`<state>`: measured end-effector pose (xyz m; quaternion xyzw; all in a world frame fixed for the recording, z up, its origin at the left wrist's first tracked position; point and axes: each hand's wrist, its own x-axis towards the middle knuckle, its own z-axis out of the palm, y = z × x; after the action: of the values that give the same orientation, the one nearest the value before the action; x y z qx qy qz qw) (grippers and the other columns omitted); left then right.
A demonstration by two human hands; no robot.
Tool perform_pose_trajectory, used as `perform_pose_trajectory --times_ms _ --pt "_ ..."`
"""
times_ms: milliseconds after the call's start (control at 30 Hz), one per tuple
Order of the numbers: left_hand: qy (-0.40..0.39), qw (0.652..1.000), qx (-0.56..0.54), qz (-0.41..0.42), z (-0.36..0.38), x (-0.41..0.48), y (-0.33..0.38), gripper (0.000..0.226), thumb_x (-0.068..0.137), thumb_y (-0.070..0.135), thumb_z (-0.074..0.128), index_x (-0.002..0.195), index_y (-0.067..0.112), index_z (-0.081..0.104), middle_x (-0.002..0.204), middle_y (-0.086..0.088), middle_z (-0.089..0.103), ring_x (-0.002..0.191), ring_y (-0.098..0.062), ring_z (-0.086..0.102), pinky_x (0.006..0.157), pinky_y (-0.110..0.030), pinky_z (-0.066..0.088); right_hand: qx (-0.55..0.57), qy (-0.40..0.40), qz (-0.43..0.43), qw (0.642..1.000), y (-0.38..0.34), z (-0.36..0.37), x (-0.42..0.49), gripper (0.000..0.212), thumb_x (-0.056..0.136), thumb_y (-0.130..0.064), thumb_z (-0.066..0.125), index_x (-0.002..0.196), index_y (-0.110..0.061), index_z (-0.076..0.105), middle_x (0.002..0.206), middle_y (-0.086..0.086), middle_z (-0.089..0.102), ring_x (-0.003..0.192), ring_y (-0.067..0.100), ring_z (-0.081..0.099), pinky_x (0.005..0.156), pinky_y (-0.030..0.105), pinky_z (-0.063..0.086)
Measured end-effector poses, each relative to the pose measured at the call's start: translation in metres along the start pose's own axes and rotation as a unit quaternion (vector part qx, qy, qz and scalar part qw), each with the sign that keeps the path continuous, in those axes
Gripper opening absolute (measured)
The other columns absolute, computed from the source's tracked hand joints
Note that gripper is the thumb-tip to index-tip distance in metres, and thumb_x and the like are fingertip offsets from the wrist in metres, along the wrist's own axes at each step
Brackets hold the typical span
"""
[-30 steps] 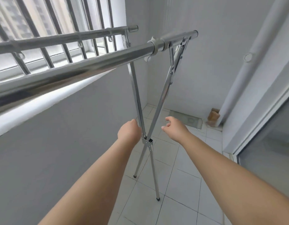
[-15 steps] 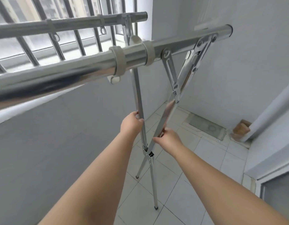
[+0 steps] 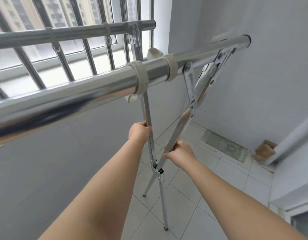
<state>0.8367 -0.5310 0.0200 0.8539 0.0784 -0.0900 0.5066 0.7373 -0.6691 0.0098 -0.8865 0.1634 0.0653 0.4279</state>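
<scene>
My left hand [image 3: 139, 132] curled tight round the left leg [image 3: 147, 110] of the steel drying rack [image 3: 97, 90], my right hand [image 3: 180, 153] gripping the crossing right leg [image 3: 181, 130], both just above the hinge [image 3: 158, 171], rack feet standing on the tiled floor [image 3: 184, 213] straight ahead

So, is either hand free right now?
No, the left hand grips one rack leg and the right hand grips the crossing leg.
</scene>
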Motion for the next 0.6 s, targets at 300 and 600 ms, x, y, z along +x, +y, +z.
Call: perform_pose_trajectory --times_ms 300,600 --pt "0.027 0.999 -0.009 -0.016 -0.041 0.076 0.000 0.018 0.086 0.017 0.057 0.096 0.016 0.072 0.072 -0.006 0.058 0.068 -0.026 0.054 0.072 -0.035 0.051 0.012 0.000 -0.025 1.000 -0.050 0.029 0.067 0.017 0.067 -0.014 0.071 0.084 -0.018 0.068 0.085 0.000 0.072 0.085 0.023 0.066 0.074 0.033 0.054" --pt "0.099 0.990 -0.066 -0.073 -0.084 0.157 0.001 0.015 0.086 0.019 0.061 0.096 0.018 0.072 0.068 0.002 0.061 0.071 -0.027 0.059 0.086 -0.044 0.056 -0.016 -0.053 -0.084 0.995 -0.106 0.056 0.154 0.013 0.068 -0.009 0.066 0.080 -0.014 0.065 0.084 0.003 0.071 0.086 0.028 0.067 0.074 0.037 0.056"
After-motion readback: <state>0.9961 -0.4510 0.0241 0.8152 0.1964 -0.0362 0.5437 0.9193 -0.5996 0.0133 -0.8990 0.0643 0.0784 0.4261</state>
